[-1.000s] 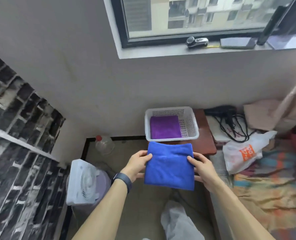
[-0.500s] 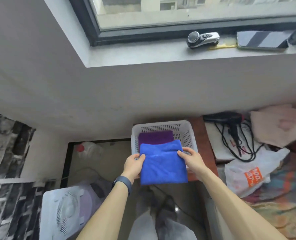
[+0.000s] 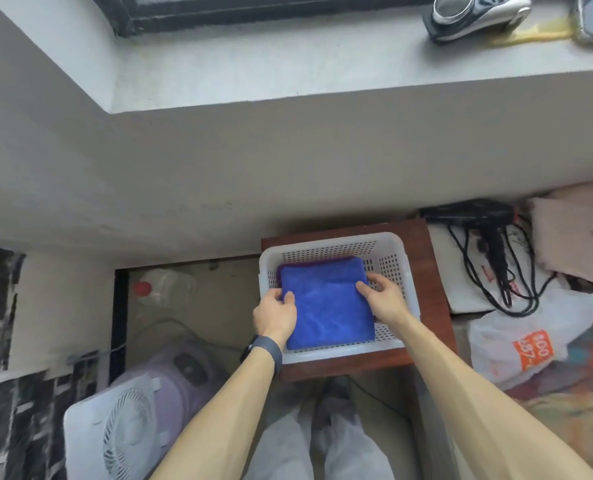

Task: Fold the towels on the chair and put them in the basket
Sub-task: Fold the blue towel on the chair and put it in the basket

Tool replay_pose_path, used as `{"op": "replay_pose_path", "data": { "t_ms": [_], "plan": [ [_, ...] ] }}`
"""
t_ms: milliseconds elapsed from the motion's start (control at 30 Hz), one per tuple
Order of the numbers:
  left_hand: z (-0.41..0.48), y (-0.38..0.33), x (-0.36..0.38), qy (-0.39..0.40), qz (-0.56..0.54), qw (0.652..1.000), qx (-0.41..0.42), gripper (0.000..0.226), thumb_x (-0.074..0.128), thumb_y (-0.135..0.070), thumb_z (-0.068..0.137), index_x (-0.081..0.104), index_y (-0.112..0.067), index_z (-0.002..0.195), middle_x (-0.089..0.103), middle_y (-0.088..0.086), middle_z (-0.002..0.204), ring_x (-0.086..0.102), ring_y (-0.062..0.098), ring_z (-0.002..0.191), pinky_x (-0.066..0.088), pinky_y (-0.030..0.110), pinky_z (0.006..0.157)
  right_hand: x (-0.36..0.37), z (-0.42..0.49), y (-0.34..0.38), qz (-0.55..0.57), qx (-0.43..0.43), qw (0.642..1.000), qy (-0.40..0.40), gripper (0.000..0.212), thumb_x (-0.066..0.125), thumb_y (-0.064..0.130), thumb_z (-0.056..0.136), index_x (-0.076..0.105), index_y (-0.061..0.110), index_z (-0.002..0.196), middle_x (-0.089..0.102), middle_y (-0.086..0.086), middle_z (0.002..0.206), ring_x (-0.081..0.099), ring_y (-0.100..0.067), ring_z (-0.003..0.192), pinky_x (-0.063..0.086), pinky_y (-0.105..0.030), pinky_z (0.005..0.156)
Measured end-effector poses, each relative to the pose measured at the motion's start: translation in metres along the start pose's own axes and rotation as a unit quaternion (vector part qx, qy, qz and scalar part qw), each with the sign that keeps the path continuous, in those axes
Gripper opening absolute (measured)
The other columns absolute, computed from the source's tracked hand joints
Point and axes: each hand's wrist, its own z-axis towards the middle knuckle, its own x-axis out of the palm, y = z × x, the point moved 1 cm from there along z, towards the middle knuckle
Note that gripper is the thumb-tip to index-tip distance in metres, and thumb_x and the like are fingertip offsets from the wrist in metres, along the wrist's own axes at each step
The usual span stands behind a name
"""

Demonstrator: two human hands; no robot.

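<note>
Left hand [image 3: 276,311] and right hand [image 3: 383,299] each grasp one side of a folded blue towel [image 3: 326,303], thumbs on top and fingers curled around its edges. The left hand holds the towel's left edge, and the right hand holds the right edge, slightly farther from the person. A dark wristband [image 3: 264,348] sits on the left wrist.

Between the hands, the blue towel lies flat inside a white perforated basket [image 3: 406,268]. Under it, a thin strip of a purple towel [image 3: 317,260] shows along the far edge, just beyond the fingertips. The basket stands on a small reddish-brown worktop [image 3: 430,271], which reaches out past the right hand.

To the right of the right hand, beyond the worktop, a black hair dryer [image 3: 472,213] lies with its cord [image 3: 496,289] looped over pale cloth. Nearer the person on that side sits a white plastic bag [image 3: 530,330] with an orange label. A pink cloth [image 3: 579,233] lies farther right.

To the left of the left hand, on the floor, stands a clear bottle [image 3: 156,289] with a red cap. Below and left of that hand is a white box fan [image 3: 128,427]. Far above both hands runs a grey windowsill [image 3: 288,71], carrying a silver and black device [image 3: 475,12]. Beneath the forearms, the person's legs [image 3: 288,445] show in pale trousers.
</note>
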Motion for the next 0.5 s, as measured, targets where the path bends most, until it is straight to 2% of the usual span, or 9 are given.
{"op": "replay_pose_path", "data": {
  "t_ms": [133,300,433,500],
  "plan": [
    [0.000,-0.004,0.003,-0.016,0.008,1.000,-0.017,0.035,0.048,-0.036,0.101,0.056,-0.020,0.131,0.064,0.006,0.124,0.061,0.032,0.110,0.051,0.036,0.091,0.003,0.007,-0.003,-0.016,-0.003,1.000,0.002,0.027,0.060,0.029,0.100,0.058,0.026,0.127,0.070,-0.002,0.113,0.070,-0.022,0.101,0.059,-0.049,0.089],
    [-0.001,-0.008,0.008,-0.018,0.004,0.999,-0.036,0.029,0.046,-0.030,0.100,0.055,-0.020,0.126,0.064,0.009,0.120,0.062,0.033,0.104,0.054,0.042,0.091,0.009,0.009,0.000,-0.005,-0.012,1.000,-0.002,0.019,0.060,0.020,0.099,0.060,0.029,0.116,0.067,0.001,0.119,0.065,-0.020,0.107,0.057,-0.047,0.093],
    [-0.002,-0.011,0.008,-0.016,-0.038,0.998,-0.047,0.028,0.046,-0.027,0.098,0.051,-0.022,0.125,0.062,0.008,0.117,0.061,0.031,0.099,0.054,0.041,0.089,0.012,0.010,0.006,0.014,-0.018,1.000,0.001,0.022,0.056,0.008,0.096,0.063,0.027,0.106,0.067,0.003,0.115,0.063,-0.019,0.107,0.055,-0.043,0.093],
    [-0.002,-0.010,0.008,-0.023,-0.044,0.998,-0.046,0.026,0.045,-0.026,0.098,0.049,-0.022,0.124,0.062,0.009,0.115,0.060,0.030,0.095,0.055,0.042,0.087,0.013,0.012,0.006,0.005,-0.025,1.000,-0.003,0.021,0.056,0.010,0.097,0.061,0.029,0.104,0.067,0.005,0.111,0.064,-0.020,0.106,0.055,-0.044,0.092]
  ]
}}
